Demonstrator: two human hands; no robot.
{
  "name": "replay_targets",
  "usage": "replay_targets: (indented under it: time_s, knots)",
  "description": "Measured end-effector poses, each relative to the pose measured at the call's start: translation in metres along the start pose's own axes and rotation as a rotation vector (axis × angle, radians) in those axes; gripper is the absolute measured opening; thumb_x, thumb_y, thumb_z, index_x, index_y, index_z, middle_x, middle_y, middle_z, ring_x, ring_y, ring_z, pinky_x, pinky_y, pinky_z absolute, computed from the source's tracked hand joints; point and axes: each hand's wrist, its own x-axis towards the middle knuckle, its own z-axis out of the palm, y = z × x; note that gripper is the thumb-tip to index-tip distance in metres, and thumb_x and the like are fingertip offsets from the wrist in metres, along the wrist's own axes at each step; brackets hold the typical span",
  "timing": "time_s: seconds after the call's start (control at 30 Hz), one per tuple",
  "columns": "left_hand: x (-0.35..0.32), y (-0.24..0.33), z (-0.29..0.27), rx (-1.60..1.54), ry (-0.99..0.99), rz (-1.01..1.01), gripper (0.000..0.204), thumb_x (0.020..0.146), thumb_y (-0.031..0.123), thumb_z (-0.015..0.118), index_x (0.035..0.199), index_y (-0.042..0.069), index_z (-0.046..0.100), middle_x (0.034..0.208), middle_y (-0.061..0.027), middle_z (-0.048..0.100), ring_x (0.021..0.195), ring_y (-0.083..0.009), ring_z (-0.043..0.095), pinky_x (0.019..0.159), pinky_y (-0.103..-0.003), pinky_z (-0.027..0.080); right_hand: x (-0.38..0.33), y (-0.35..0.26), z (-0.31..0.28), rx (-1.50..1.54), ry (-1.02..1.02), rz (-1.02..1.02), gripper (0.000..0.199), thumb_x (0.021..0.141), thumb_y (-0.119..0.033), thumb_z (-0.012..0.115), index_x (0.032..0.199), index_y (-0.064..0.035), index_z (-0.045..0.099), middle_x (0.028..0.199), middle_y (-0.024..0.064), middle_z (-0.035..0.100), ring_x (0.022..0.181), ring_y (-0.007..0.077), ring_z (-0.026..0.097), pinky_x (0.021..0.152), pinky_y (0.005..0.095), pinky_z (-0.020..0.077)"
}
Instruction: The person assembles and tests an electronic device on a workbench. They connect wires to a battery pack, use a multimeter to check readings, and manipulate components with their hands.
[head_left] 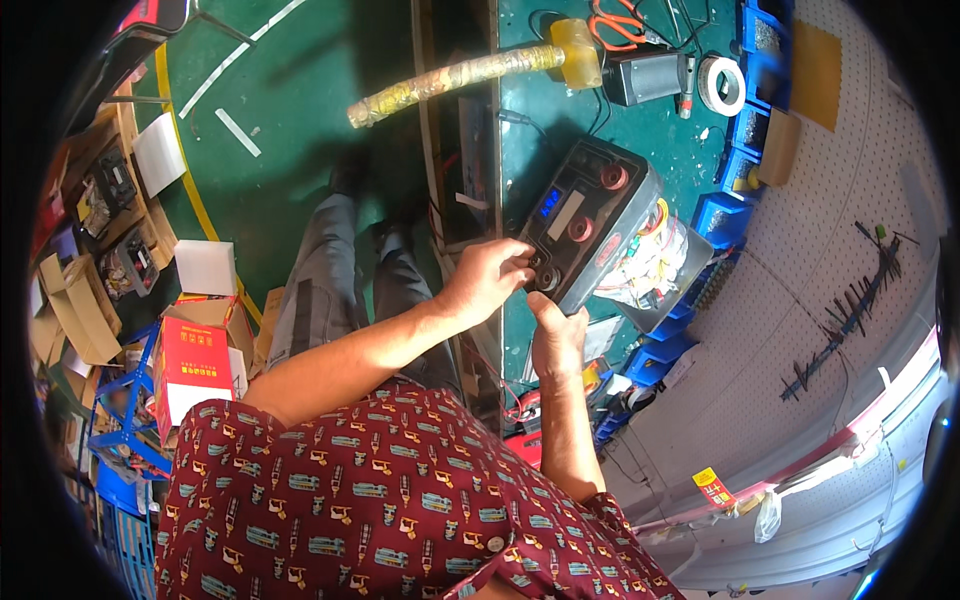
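A black electrical box [590, 210] with a lit blue display [550, 203] and red-ringed round fittings sits tilted over the green bench top. Behind its panel, a bundle of coloured wires and white material [650, 262] shows in the open body. My left hand [487, 282] has its fingers closed at a small dark knob [534, 259] on the panel's near end. My right hand [558, 335] grips the near corner of the box, its thumb on the front edge and the other fingers partly hidden.
A yellow mallet [575, 55] with a tape-wrapped handle juts past the bench edge. Beyond the box are orange-handled scissors [618, 25], a black block [640, 77] and a tape roll [721, 86]. Blue bins [722, 216] line the pegboard. Cartons [195, 360] stand at the left.
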Motion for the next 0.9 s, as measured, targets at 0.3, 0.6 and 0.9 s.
replay_targets:
  time_s: [0.3, 0.6, 0.9]
  knots:
    - [0.001, 0.000, 0.004, 0.047, 0.003, 0.068, 0.020, 0.088, 0.000, 0.071, 0.108, -0.002, 0.067, 0.093, -0.0101, 0.074, 0.085, -0.0148, 0.072, 0.076, -0.028, 0.058, 0.003, -0.003, -0.010, 0.024, -0.070, -0.004, 0.042, 0.075, -0.006, 0.078, 0.116, -0.0034, 0.068, 0.110, 0.0019, 0.068, 0.099, 0.0156, 0.062, 0.094, 0.0329, 0.0470]
    - [0.005, -0.005, -0.008, -0.023, -0.050, -0.023, 0.018, 0.093, 0.009, 0.072, 0.107, -0.001, 0.066, 0.091, -0.0065, 0.071, 0.081, -0.0092, 0.065, 0.073, -0.027, 0.055, -0.007, -0.004, 0.008, 0.026, 0.018, 0.029, 0.044, 0.075, -0.010, 0.078, 0.117, -0.0034, 0.067, 0.113, 0.0022, 0.066, 0.104, 0.0157, 0.059, 0.099, 0.0334, 0.0422]
    - [0.016, 0.010, -0.004, 0.094, -0.089, 0.022, 0.016, 0.093, 0.005, 0.070, 0.107, -0.002, 0.068, 0.093, -0.0052, 0.071, 0.086, -0.0092, 0.066, 0.078, -0.026, 0.055, 0.001, -0.003, 0.001, -0.145, 0.086, 0.071, 0.037, 0.073, -0.016, 0.079, 0.106, -0.0016, 0.071, 0.093, 0.0026, 0.069, 0.081, 0.0118, 0.062, 0.074, 0.0283, 0.0501]
